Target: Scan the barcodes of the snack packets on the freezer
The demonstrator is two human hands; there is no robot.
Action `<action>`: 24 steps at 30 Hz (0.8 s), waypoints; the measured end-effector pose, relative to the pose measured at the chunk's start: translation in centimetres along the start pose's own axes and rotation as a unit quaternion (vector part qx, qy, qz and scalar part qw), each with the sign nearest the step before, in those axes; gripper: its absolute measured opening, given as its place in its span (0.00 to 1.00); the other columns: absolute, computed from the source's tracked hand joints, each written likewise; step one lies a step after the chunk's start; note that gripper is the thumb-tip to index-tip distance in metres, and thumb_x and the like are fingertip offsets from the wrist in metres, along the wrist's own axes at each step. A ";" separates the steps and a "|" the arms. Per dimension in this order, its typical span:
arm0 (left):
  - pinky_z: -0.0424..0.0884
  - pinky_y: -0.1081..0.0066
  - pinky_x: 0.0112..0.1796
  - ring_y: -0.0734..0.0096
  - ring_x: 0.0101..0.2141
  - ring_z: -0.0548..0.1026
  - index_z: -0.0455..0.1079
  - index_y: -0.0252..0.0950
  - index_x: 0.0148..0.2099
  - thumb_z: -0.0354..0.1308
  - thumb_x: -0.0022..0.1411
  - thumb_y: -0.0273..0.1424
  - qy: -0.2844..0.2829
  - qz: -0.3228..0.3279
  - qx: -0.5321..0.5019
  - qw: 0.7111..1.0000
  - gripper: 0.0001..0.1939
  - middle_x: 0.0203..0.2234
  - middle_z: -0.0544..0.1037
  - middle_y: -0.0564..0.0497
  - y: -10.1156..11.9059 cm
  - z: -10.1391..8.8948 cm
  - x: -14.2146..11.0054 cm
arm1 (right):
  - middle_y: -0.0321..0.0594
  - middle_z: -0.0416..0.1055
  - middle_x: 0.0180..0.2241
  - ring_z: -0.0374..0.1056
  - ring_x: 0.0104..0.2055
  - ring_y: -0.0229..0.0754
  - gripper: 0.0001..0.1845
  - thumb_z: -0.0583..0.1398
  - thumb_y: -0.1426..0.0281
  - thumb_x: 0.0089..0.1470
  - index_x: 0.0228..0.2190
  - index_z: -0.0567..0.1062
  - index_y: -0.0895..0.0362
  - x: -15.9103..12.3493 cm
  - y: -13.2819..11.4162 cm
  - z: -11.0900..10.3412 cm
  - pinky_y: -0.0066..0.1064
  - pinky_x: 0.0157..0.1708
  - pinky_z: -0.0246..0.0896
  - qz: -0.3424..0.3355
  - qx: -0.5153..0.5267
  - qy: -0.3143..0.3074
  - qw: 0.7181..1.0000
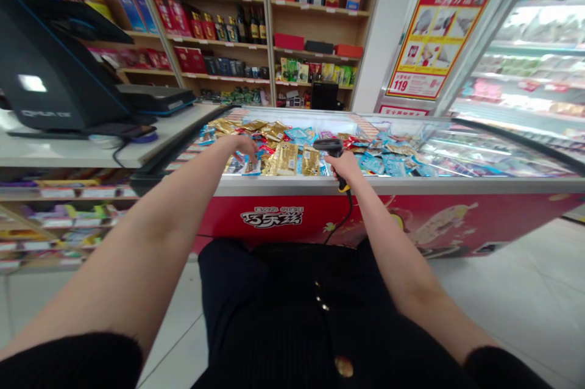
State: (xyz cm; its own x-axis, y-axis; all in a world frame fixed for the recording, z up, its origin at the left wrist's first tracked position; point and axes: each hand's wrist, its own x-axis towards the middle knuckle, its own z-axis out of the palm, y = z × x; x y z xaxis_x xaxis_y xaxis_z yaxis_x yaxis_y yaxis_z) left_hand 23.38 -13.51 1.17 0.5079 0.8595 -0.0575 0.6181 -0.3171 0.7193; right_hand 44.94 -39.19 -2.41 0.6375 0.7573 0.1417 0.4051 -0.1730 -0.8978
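Note:
My left hand (244, 148) reaches over the near rim of a chest freezer (365, 186), its fingers curled down just above a heap of snack packets (283, 160). It holds nothing that I can see. My right hand (345, 166) is shut around the grip of a black handheld barcode scanner (328, 146), whose head points over the packets. A black cord (343, 221) hangs from the scanner down the freezer's red front. The packets are gold, blue and red, lying loose under the open top.
To the left stands a white checkout counter (91, 148) with a black terminal (55, 66) and a phone-sized dark object. Behind are wooden shelves (219, 41) of boxed bottles and gift boxes. A lit glass-fronted display case (516, 66) with a red poster stands right. Snack shelves (55, 218) sit lower left.

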 end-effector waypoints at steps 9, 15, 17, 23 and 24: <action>0.70 0.75 0.41 0.60 0.39 0.78 0.75 0.38 0.28 0.71 0.37 0.29 0.100 0.096 0.204 0.969 0.12 0.23 0.76 0.53 4.0 1.9 1.0 | 0.34 0.66 0.15 0.62 0.13 0.36 0.13 0.63 0.70 0.55 0.22 0.67 0.56 -0.2 0.7 -0.9 0.26 0.14 0.60 0.009 -0.001 0.006 1.000; 0.70 0.72 0.46 0.60 0.40 0.78 0.77 0.38 0.35 0.68 0.44 0.25 0.135 0.164 0.104 0.972 0.11 0.29 0.79 0.49 8.6 7.9 1.3 | 0.33 0.66 0.16 0.62 0.13 0.36 0.11 0.63 0.70 0.56 0.25 0.67 0.55 -0.4 2.2 -3.3 0.26 0.14 0.59 0.035 0.034 0.032 0.998; 0.71 0.70 0.45 0.60 0.40 0.78 0.77 0.38 0.35 0.67 0.46 0.25 0.132 0.179 0.080 0.972 0.11 0.31 0.80 0.48 10.3 10.3 1.4 | 0.32 0.66 0.16 0.61 0.13 0.36 0.11 0.63 0.70 0.56 0.25 0.67 0.56 -0.4 2.8 -4.3 0.26 0.14 0.59 0.048 0.039 0.047 0.997; 0.71 0.66 0.45 0.54 0.41 0.79 0.77 0.35 0.29 0.64 0.50 0.24 0.066 0.242 0.078 0.965 0.02 0.30 0.81 0.42 15.6 17.7 0.4 | 0.31 0.65 0.15 0.61 0.14 0.35 0.12 0.64 0.69 0.57 0.25 0.68 0.55 -0.3 4.8 -7.7 0.26 0.14 0.59 0.077 0.065 0.092 0.991; 0.71 0.65 0.45 0.53 0.41 0.79 0.76 0.34 0.27 0.64 0.51 0.25 0.048 0.251 0.088 0.963 0.02 0.29 0.81 0.41 16.4 19.0 0.2 | 0.31 0.65 0.15 0.61 0.14 0.35 0.12 0.64 0.70 0.57 0.25 0.68 0.55 -0.4 5.1 -8.2 0.26 0.14 0.59 0.082 0.074 0.098 0.989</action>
State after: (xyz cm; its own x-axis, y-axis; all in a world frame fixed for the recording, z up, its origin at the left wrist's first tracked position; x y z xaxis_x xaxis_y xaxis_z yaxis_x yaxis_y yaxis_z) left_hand 44.97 -26.16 -0.18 0.7169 0.6100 0.3375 0.4045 -0.7583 0.5113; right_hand 52.15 -45.55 -3.56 0.8068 0.5883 0.0549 0.1957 -0.1784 -0.9643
